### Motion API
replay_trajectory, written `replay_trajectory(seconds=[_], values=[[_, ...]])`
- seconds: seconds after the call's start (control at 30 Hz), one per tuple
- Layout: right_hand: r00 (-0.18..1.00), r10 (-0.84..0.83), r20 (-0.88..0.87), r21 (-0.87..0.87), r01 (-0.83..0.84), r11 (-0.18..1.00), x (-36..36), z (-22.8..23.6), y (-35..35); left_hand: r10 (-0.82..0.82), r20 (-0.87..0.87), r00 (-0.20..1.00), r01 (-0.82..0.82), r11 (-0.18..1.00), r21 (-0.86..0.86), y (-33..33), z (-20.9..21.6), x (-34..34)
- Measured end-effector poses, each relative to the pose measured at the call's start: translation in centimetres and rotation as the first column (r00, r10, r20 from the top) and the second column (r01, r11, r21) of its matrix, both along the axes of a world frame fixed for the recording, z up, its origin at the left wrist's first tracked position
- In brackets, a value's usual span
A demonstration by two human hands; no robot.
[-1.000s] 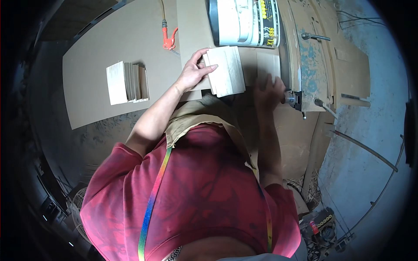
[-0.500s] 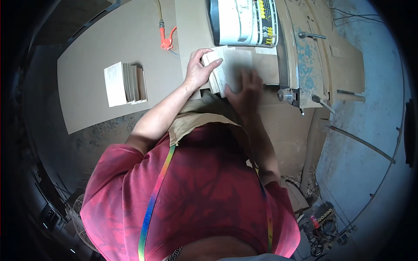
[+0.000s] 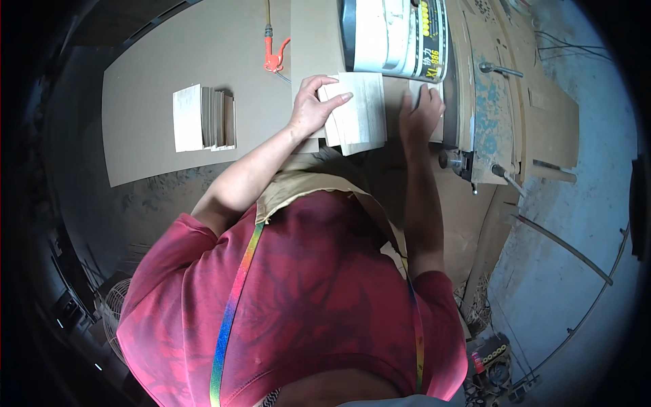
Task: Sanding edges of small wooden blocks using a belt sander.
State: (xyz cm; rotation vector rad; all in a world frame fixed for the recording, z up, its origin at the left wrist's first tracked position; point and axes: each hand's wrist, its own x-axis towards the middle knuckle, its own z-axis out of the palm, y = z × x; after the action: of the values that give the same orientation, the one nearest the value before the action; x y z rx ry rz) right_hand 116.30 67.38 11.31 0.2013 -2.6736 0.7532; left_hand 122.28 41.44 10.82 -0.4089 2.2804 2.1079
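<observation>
My left hand is closed round the left edge of a stack of thin, pale wooden boards, its thumb lying across the top. The uppermost board sits slightly askew over the others. To the right, my right hand has its thumb and bent fingers on another pale wooden board, just below a white bucket lying on its side. The hand covers much of that board.
A second row of wooden boards leans together at the left of the brown table panel. An air blow gun with a red handle lies behind my left hand. Right of the bucket stands a worn machine with metal levers.
My right hand has left the top of the stack and moved right, to the board beside the bucket. My left hand keeps its hold. The whole view has shifted slightly.
</observation>
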Motion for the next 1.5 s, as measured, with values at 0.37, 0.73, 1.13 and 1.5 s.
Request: replay_trajectory(seconds=[0.37, 0.73, 1.13, 1.5], values=[[0.998, 0.034, 0.051, 0.031, -0.036, 0.999, 11.4, 3.1, 0.3, -0.053, -0.115, 0.992, 0.030, 0.980, -0.197, -2.4, 0.0, 0.9], [0.986, 0.057, -0.154, 0.085, -0.044, 0.995, 0.4, -1.3, 0.6, -0.093, -0.024, 0.995, 0.080, 0.934, -0.347, -1.3, 1.5, 1.2], [0.967, 0.256, 0.001, -0.122, -0.254, 0.959, 10.6, 5.5, -8.5, 0.080, -0.055, 0.995, -0.081, 0.996, -0.022, -1.9, 1.2, 1.3], [0.986, 0.021, -0.167, 0.187, 0.011, 0.982, 3.2, -3.0, 2.9, -0.201, 0.010, 0.980, 0.183, 0.913, 0.365, -3.6, 1.7, 0.5]])
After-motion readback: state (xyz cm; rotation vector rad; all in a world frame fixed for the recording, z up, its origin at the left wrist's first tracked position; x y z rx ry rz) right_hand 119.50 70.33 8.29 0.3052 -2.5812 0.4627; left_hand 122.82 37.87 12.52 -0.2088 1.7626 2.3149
